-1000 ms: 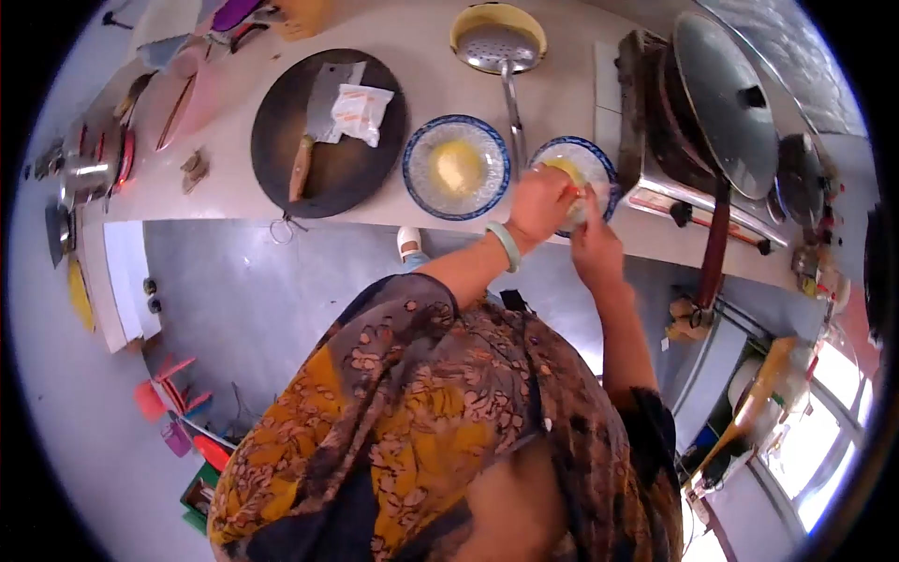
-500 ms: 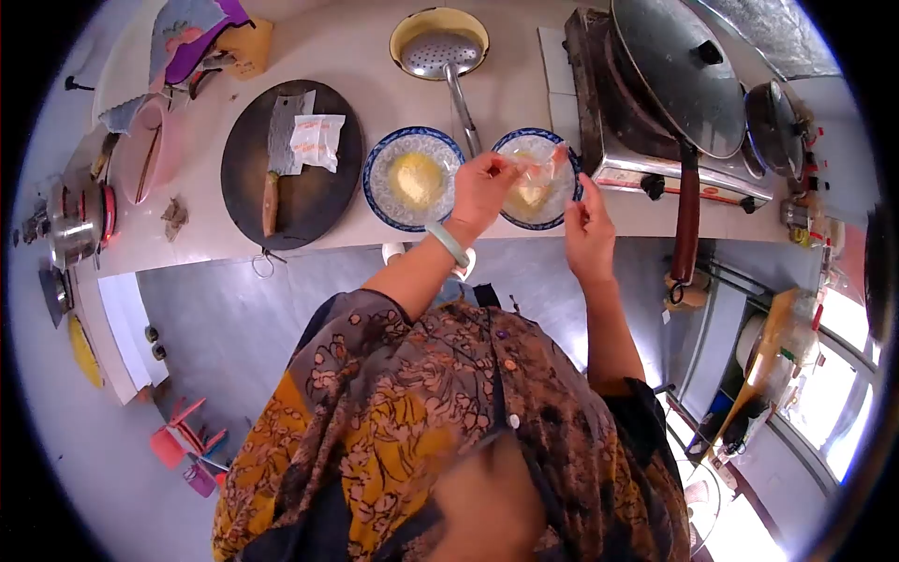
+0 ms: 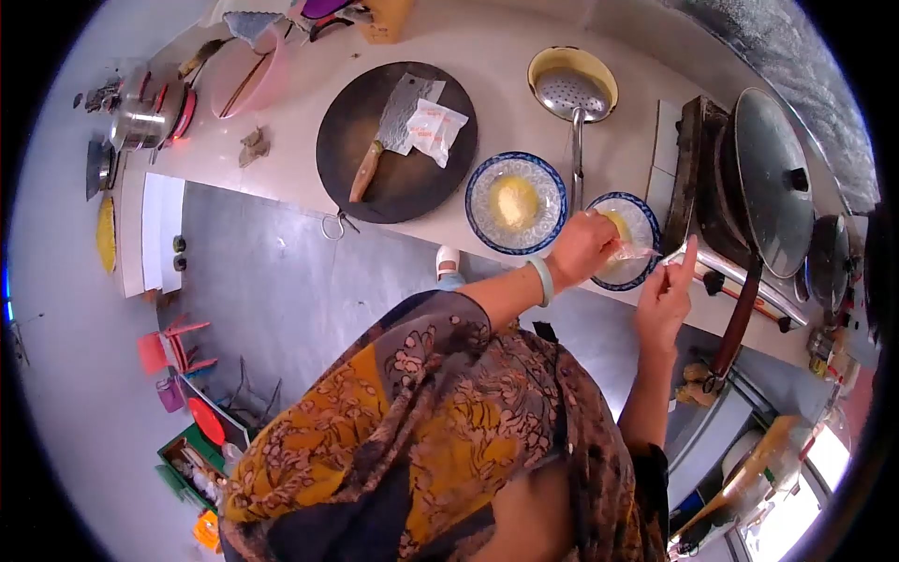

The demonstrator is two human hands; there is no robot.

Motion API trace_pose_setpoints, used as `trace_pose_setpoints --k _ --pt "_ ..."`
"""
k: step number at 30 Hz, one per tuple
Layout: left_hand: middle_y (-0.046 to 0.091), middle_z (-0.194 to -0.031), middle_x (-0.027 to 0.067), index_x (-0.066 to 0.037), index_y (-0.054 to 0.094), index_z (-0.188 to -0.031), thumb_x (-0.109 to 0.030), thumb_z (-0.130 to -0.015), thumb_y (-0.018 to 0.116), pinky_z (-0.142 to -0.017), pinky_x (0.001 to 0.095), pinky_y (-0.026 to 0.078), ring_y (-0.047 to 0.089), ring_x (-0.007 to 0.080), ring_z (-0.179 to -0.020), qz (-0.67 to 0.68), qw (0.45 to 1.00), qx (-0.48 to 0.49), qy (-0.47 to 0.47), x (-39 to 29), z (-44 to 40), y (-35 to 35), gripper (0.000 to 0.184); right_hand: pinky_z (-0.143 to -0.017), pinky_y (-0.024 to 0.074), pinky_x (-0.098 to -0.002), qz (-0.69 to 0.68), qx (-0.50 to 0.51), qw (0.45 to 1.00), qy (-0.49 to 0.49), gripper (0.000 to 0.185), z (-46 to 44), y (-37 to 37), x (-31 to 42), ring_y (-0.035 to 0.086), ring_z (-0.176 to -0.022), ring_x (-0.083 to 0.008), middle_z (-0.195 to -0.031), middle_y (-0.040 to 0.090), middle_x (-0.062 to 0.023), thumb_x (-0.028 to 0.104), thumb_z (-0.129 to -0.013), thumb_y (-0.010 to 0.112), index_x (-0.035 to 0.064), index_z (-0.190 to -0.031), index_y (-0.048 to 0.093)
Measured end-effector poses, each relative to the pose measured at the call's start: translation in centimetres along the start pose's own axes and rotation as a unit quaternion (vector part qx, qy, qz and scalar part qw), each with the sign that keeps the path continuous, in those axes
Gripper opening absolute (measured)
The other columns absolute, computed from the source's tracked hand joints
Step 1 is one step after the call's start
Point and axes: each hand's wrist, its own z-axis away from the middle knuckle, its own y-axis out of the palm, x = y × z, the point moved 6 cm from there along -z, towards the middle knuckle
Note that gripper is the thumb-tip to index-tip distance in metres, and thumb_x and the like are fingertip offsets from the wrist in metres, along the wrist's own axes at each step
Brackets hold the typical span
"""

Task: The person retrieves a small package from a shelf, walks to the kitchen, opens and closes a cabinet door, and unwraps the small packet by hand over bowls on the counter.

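Observation:
My left hand, with a pale bangle at the wrist, pinches a small clear plastic packet with reddish marks. The packet hangs over the right blue-rimmed bowl, where some yellow contents show; my hand hides part of it. My right hand is at that bowl's lower right side, index finger stretched out and the other fingers bent, with nothing visible in it. To the left stands a second blue-rimmed bowl, holding pale powder on something yellow.
A cleaver and a white printed packet lie on the round dark chopping board. Behind the bowls, a perforated ladle rests in a yellow enamel basin. On the right, a lidded pan sits on a gas stove.
The view has swung, so the counter appears shifted right and tilted. My left hand has lowered the packet toward the bowl; my right hand has left the bowl's rim, index finger now extended.

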Motion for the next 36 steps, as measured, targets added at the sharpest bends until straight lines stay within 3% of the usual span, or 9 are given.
trace_pose_setpoints --k 4,6,10,15,23,27,31,33,36 --pt "0.061 -0.076 0.0134 -0.006 0.059 -0.073 -0.008 -0.069 0.070 -0.065 0.0441 0.047 0.057 0.0356 -0.075 0.022 0.999 -0.005 -0.048 0.7 0.4 1.9 0.012 -0.059 0.0455 -0.0318 0.203 0.196 0.958 -0.043 0.064 1.3 6.5 -4.7 0.050 -0.060 -0.0198 -0.074 0.058 -0.0130 0.000 -0.086 0.050 0.0062 -0.145 0.027" --pt "0.064 -0.081 0.0133 -0.006 0.065 -0.079 -0.008 -0.071 0.073 -0.066 0.0404 0.049 0.060 0.0340 -0.075 0.052 0.993 -0.040 -0.102 1.4 0.7 1.7 0.011 -0.059 0.0449 -0.0303 0.069 0.045 0.995 -0.055 0.064 1.1 3.5 -2.9 0.048 -0.060 -0.0177 -0.067 0.048 -0.0093 -0.001 -0.086 0.050 0.0052 -0.145 0.027" --pt "0.067 -0.077 0.0055 -0.001 0.065 -0.088 -0.005 -0.084 0.067 -0.066 0.0243 0.049 0.061 0.0092 -0.071 0.242 0.928 0.012 -0.283 3.5 1.1 2.7 0.007 -0.060 0.0456 -0.0307 -0.043 -0.037 0.998 0.002 0.056 0.7 -1.5 -2.2 0.052 -0.061 -0.0185 -0.071 0.053 -0.0100 0.002 -0.087 0.052 0.0053 -0.140 0.035" --pt "0.069 -0.086 0.0053 0.000 0.065 -0.087 -0.002 -0.086 0.062 -0.076 0.0228 0.050 0.063 0.0100 -0.079 0.417 0.857 0.014 -0.303 3.2 0.7 3.2 0.003 -0.062 0.0464 -0.0281 -0.082 -0.033 0.996 0.029 0.039 1.5 -0.6 -5.3 0.053 -0.064 -0.0126 -0.071 0.056 -0.0074 0.006 -0.088 0.056 0.0047 -0.127 0.049" --pt "0.069 -0.090 0.0054 0.001 0.066 -0.090 -0.003 -0.086 0.064 -0.077 0.0224 0.050 0.063 0.0103 -0.081 0.381 0.869 0.028 -0.314 2.9 1.1 3.2 0.006 -0.057 0.0441 -0.0248 -0.155 -0.051 0.983 0.082 0.016 0.4 -0.2 -5.8 0.051 -0.063 -0.0069 -0.067 0.058 -0.0024 0.013 -0.083 0.069 0.0012 -0.084 0.058" --pt "0.067 -0.086 0.0046 0.002 0.065 -0.092 -0.005 -0.084 0.067 -0.071 0.0218 0.049 0.060 0.0083 -0.080 0.261 0.916 0.044 -0.300 2.4 1.4 2.5 0.010 -0.055 0.0461 -0.0304 -0.147 -0.005 0.986 0.073 0.013 0.8 2.9 -5.9 0.057 -0.057 -0.0164 -0.064 0.060 -0.0083 0.015 -0.081 0.068 0.0045 -0.083 0.059" --pt "0.063 -0.077 0.0162 -0.002 0.064 -0.092 -0.017 -0.080 0.072 -0.063 0.0331 0.049 0.061 0.0266 -0.067 0.140 0.971 -0.001 -0.195 4.2 3.0 3.0 0.021 -0.056 0.0488 -0.0364 -0.057 0.046 0.993 0.094 0.014 1.4 4.4 -6.2 0.062 -0.060 -0.0309 -0.070 0.063 -0.0151 0.019 -0.081 0.066 0.0093 -0.088 0.059" --pt "0.064 -0.081 0.0153 -0.002 0.064 -0.091 -0.017 -0.080 0.072 -0.065 0.0339 0.050 0.063 0.0250 -0.072 0.223 0.950 0.004 -0.221 6.0 4.1 4.1 0.020 -0.057 0.0496 -0.0374 -0.098 -0.046 0.994 0.030 0.015 2.2 4.0 -7.1 0.063 -0.062 -0.0301 -0.071 0.063 -0.0135 0.019 -0.081 0.067 0.0091 -0.088 0.058" --pt "0.066 -0.084 0.0123 -0.002 0.065 -0.091 -0.010 -0.080 0.071 -0.066 0.0284 0.049 0.061 0.0186 -0.072 0.148 0.971 0.014 -0.190 5.4 3.6 3.5 0.015 -0.059 0.0499 -0.0421 -0.073 -0.013 0.996 0.052 0.015 3.0 4.0 -7.2 0.064 -0.066 -0.0343 -0.070 0.063 -0.0149 0.022 -0.081 0.066 0.0109 -0.088 0.058"
